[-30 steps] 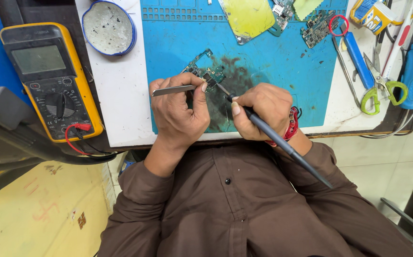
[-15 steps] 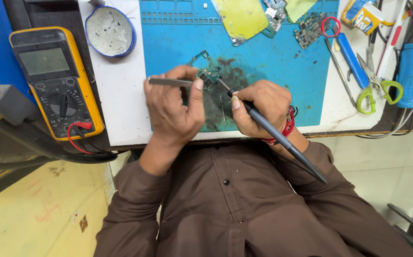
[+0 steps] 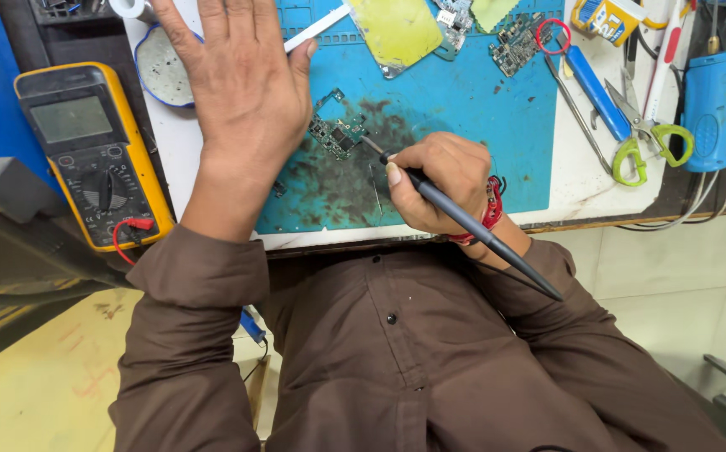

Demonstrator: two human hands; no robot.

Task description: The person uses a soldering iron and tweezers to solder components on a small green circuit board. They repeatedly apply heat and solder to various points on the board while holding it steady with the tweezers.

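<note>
Head view. Landmark: the blue mat (image 3: 463,117) on the white worktop (image 3: 584,180).

Right hand (image 3: 434,180): positioned over the near edge of the blue mat. The grip is pressed together around a dark soldering iron (image 3: 472,226), pen fashion, with the thumb on top of the handle. The handle runs back from the hand, past the near edge of the blue mat, over the brown sleeve. The metal tip emerges from the front of the grip and points toward the far-left of the blue mat.

Circuit board (image 3: 338,132): small, green-black, lying flat on the blue mat, left of centre, on a dark stained patch. It lies just ahead of the right grip, at the iron's tip; whether tip and board touch cannot be told. The board is not held by either hand.

Left hand (image 3: 241,84): raised over the left edge of the blue mat, palm down, grip spread with fingers extended and holding nothing. It is apart from the circuit board, which lies just beside its thumb side.

Surroundings:
- Yellow multimeter (image 3: 95,155), left of the blue mat, off the worktop.
- Round tin (image 3: 162,67), at the far-left of the blue mat, partly covered by the left hand.
- Green-handled scissors (image 3: 643,138), right of the blue mat.
- Blue-handled tool (image 3: 597,92), right of the blue mat, beside the scissors.
</note>
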